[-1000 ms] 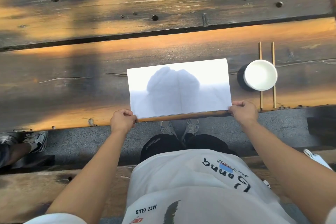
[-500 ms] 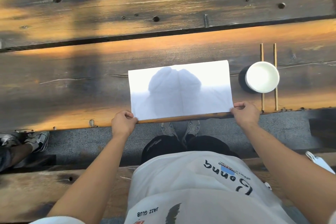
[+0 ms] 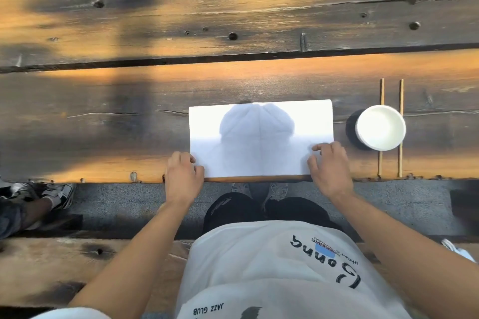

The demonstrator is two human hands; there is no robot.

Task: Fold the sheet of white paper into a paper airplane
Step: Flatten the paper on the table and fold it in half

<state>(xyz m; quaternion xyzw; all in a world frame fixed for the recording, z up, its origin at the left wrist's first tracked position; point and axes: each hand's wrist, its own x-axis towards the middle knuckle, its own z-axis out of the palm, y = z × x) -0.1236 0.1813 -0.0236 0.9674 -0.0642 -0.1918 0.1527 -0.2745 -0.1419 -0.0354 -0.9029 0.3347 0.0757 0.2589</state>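
The sheet of white paper (image 3: 259,137) lies flat in landscape on the dark wooden table (image 3: 233,80), its near edge along the table's front edge. A faint vertical crease runs down its middle, and my head's shadow falls across it. My left hand (image 3: 182,176) grips the near left corner with thumb and fingers. My right hand (image 3: 329,168) covers the near right corner, its fingers lying on top of the paper.
A white cup (image 3: 379,127) stands just right of the paper, on a pair of wooden chopsticks (image 3: 400,163). Another person's shoe (image 3: 59,193) is on the grey floor at the left. I sit on a wooden bench (image 3: 51,267).
Both hands have slid forward from the table's edge onto the paper's near corners. The right fingers now lie spread on the sheet. The paper has stayed in place.
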